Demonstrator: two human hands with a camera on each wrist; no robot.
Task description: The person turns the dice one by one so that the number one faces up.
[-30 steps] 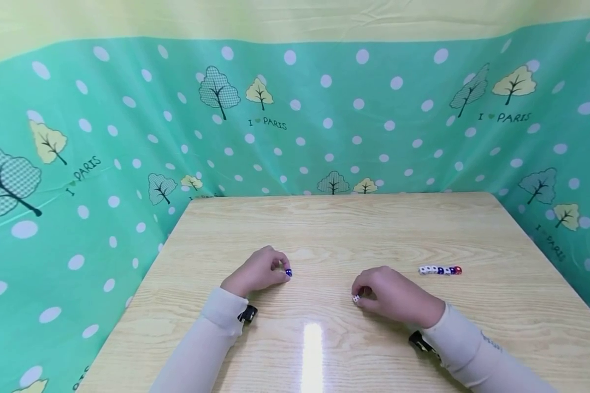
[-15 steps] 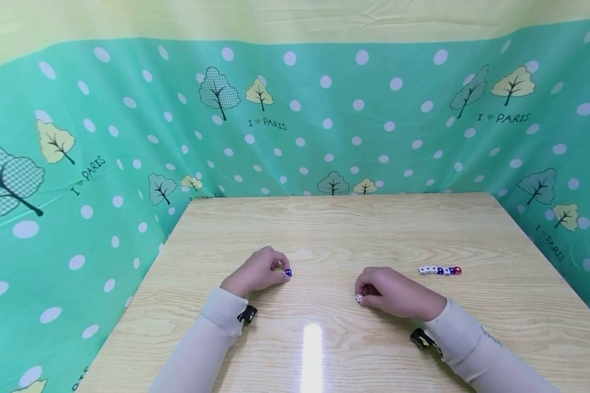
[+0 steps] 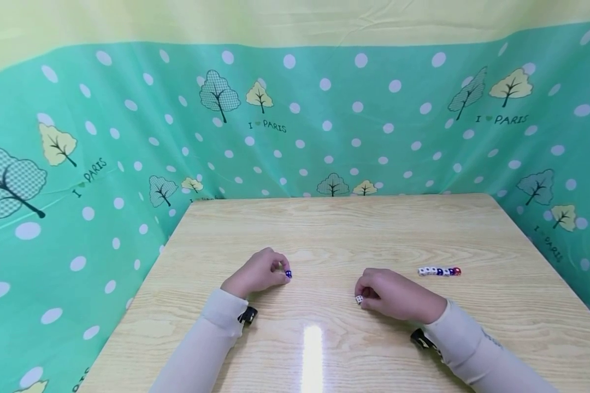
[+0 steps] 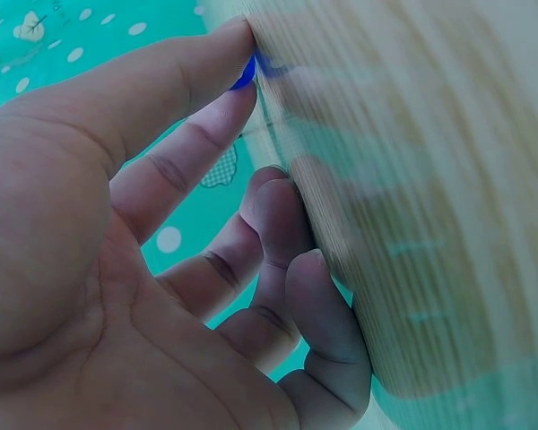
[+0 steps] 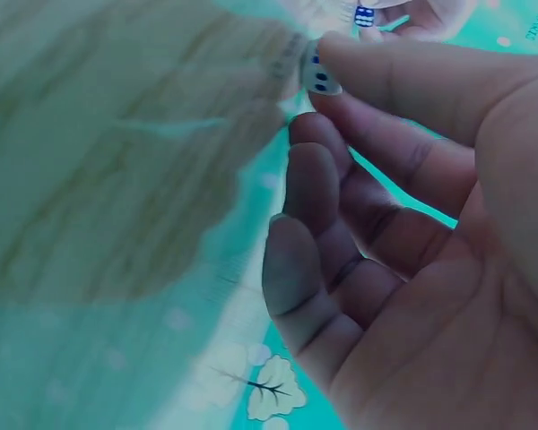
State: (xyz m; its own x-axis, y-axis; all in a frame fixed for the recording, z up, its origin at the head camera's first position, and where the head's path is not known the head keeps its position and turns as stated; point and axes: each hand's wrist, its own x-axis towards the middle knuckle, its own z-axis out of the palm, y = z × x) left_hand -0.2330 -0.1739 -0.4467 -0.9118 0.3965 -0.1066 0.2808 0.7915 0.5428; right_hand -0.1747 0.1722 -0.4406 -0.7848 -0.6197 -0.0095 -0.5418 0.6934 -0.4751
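Between thumb and forefinger, my left hand (image 3: pixel 259 271) pinches a blue die (image 3: pixel 288 274) near the middle of the table; only a sliver of that blue die (image 4: pixel 244 73) shows in the left wrist view. My right hand (image 3: pixel 398 295) pinches a white die (image 3: pixel 359 299) a little nearer to me and to the right. Dark pips mark the white die (image 5: pixel 320 73) in the right wrist view, where it sits at the tabletop. Further right lies a row of several dice (image 3: pixel 434 271), white and blue with a red one at the right end, touched by neither hand.
The wood-grain table (image 3: pixel 324 229) is shiny and reflects a bright light strip toward the front. A green dotted curtain (image 3: pixel 305 125) with printed trees hangs behind the table and along both sides. A black strap mount (image 3: pixel 248 315) sits at the left wrist.
My right hand slid slightly to the right with the white die in the first half second, then stayed put. My left hand keeps its place on the blue die.
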